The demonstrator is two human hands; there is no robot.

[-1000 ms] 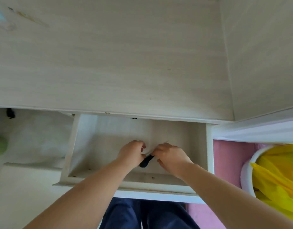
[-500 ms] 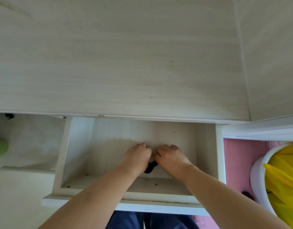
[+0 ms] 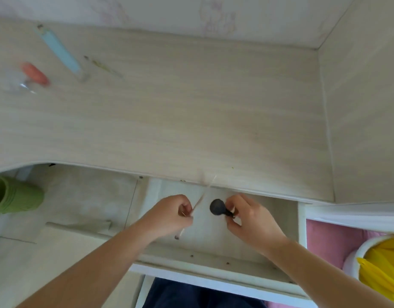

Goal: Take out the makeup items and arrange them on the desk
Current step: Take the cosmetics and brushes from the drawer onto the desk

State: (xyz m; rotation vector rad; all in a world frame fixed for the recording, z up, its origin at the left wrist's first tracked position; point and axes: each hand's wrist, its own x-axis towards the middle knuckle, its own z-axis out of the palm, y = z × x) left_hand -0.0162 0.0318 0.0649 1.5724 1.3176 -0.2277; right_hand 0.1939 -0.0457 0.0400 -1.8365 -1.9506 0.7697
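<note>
**Two Items Lifted Over the Open Drawer**

Both hands are above the open pale-wood drawer (image 3: 216, 247), which projects from under the front edge of the pale wood-grain bench (image 3: 191, 121).

Left hand (image 3: 169, 215): grip clenched on a thin, pale stick-like applicator (image 3: 201, 197). The stick slants up toward the bench edge, and its lower end shows below the fist. It is blurred; its exact type cannot be told.

Right hand (image 3: 251, 221): fingertips pinch the short dark stem of a round black puff-headed applicator (image 3: 217, 207), with the head pointing toward the left hand.

Handling judgement: both items look light. The stick is probably stiff but easily snapped, so hold it mid-length. The black head looks soft, so hold it by the stem.

On the bench, far left of the drawer, lie a light-blue tube (image 3: 58, 51), an orange-capped clear item (image 3: 33, 74) and a thin pencil-like stick (image 3: 102, 66).
</note>
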